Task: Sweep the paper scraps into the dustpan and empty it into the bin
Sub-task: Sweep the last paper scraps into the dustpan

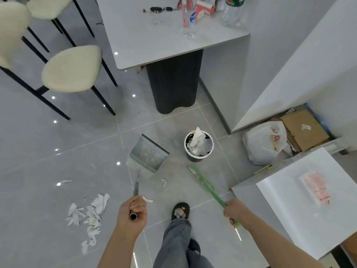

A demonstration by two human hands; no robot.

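Observation:
My left hand (133, 211) grips the metal handle of a grey dustpan (148, 152), which hangs tilted above the floor left of the bin. My right hand (234, 210) holds a green broom handle (204, 183) that slants toward the bin; the broom's far end is blurred. The small white-rimmed bin (199, 147) stands on the tiles, stuffed with crumpled paper. A pile of white paper scraps (89, 213) lies on the floor at lower left. Single scraps lie near the dustpan handle: one (164, 182) to its right, another (147, 199) by my left hand, a third (66, 181) further left.
A white table (154, 41) on a dark pedestal (173, 84) stands behind the bin, with bottles on top. Cream chairs (71, 69) stand at left. A white plastic bag (264, 143) and a cardboard box (303, 128) sit at right. A white cabinet top (301, 194) is near my right arm. My foot (180, 210) is centre.

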